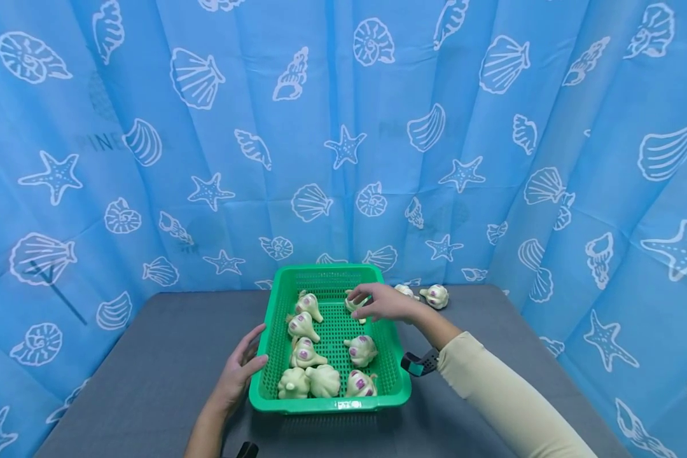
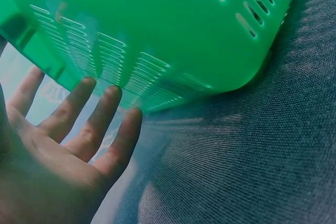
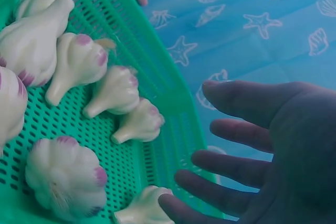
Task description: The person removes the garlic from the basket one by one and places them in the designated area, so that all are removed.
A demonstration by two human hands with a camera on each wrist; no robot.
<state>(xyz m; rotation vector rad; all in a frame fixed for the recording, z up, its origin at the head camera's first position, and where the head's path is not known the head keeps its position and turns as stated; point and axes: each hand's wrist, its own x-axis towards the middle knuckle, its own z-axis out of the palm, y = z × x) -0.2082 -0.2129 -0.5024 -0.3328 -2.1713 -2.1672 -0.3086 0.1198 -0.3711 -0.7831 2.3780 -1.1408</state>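
1. Writing: on the blue curtain (image 1: 343, 159), faint lettering left of the middle reads "PINE", the rest too pale to make out. Pale marks on the basket's near rim are too small to tell as print or glare.
2. The green basket (image 1: 298, 405) stands on the grey table (image 1: 177, 356), its long axis running from near edge to far edge.
3. The right hand (image 1: 385, 302) is over the basket's far right corner, fingers spread and fairly straight, gripping nothing; whether a fingertip touches the garlic bulb (image 3: 142, 205) below cannot be told. That bulb's stem points toward the near edge.
4. The left hand (image 1: 242, 366) lies along the basket's left rim, fingers extended and apart, tips against the outside, not wrapped round it.
5. Three bulbs (image 1: 303, 326) line the left wall, stems toward the right side, the upper two slanting to the near edge.
6. Two paler bulbs (image 1: 324, 381) sit side by side at the near left corner, another (image 1: 359, 384) at the near right.
7. By the right wall, one bulb (image 1: 362, 352) points its stem left.
8. Beyond the basket, two bulbs (image 1: 437, 296) lie by the table's far edge, the right one's stem leftward.
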